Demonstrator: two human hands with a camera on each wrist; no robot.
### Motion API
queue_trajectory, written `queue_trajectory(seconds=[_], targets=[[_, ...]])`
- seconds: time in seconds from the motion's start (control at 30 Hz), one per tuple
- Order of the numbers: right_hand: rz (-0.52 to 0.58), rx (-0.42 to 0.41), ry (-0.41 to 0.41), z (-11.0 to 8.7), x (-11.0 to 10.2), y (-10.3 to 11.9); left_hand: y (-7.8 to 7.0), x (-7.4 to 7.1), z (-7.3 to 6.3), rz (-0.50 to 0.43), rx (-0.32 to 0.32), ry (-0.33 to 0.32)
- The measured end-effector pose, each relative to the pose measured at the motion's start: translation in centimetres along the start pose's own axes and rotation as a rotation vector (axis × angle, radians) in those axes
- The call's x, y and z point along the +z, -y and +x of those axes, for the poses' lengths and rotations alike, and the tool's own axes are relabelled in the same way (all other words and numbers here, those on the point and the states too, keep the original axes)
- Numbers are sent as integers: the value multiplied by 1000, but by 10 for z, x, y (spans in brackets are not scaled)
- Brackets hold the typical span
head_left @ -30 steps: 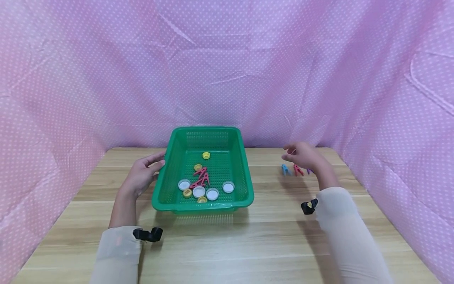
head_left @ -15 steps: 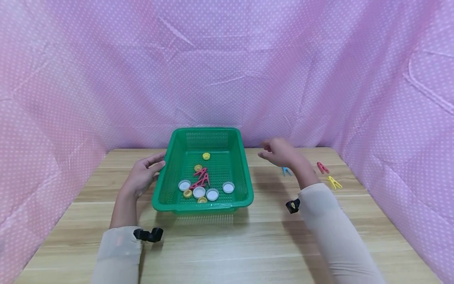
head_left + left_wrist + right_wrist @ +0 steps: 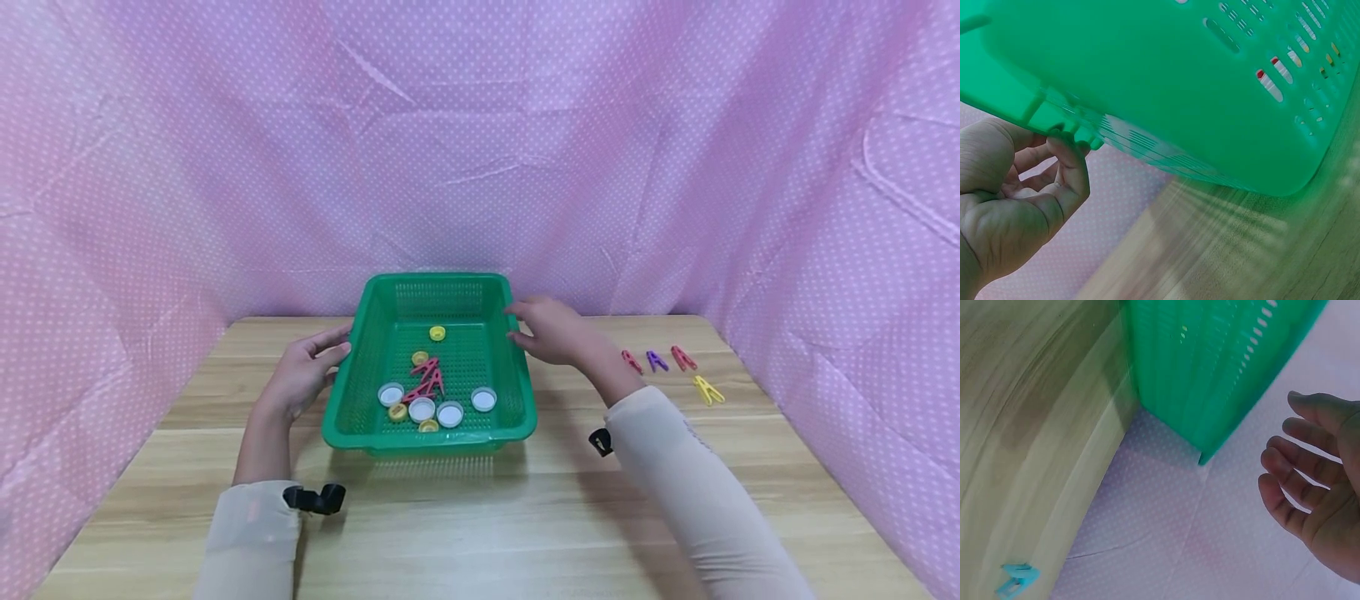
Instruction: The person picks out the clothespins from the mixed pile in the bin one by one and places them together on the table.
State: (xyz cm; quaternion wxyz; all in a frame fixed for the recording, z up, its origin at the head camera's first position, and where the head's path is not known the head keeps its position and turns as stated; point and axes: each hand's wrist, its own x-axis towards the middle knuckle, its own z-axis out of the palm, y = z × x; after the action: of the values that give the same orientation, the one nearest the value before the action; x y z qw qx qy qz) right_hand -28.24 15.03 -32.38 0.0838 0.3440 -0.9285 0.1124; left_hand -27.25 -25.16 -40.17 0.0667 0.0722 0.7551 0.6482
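A person's left hand (image 3: 296, 377) grips the left rim of a green basket (image 3: 438, 292) on a wooden worktop (image 3: 450, 533), thumb and fingers pinched closely over the edge, probably to keep it from sliding. Opposite, the right hand (image 3: 553, 333) is poised at the far part of the right side, its fingers (image 3: 1304, 459) parted, gently curved and apparently holding nothing; whether they touch the rim cannot be told. The basket stands between the hands, mouth up, a spot that seems chosen to suit both arms. Inside, white caps (image 3: 422, 409), yellow caps (image 3: 437, 333) and red clips (image 3: 435, 382) lie loose, most of them toward the near end. To the right, well apart from the basket, loose red clips (image 3: 682, 358), a purple clip (image 3: 657, 361) and a yellow clip (image 3: 708, 390) lie spaced out, presumably easy to pick singly. A blue clip (image 3: 1018, 580) shows on the worktop in the right wrist view.
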Motion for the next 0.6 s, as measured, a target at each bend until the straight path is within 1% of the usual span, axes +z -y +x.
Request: queue_trajectory(seconds=[0.1, 0.2, 0.4, 0.6], targets=[[-39, -31, 22, 5, 1, 10, 0, 0, -1, -7, 7, 5], [-76, -52, 66, 10, 3, 19, 0, 0, -2, -18, 13, 11], [-159, -88, 168, 21, 9, 34, -1, 0, -2, -25, 7, 6], [-205, -113, 285, 31, 19, 44, -2, 0, -1, -21, 7, 2]])
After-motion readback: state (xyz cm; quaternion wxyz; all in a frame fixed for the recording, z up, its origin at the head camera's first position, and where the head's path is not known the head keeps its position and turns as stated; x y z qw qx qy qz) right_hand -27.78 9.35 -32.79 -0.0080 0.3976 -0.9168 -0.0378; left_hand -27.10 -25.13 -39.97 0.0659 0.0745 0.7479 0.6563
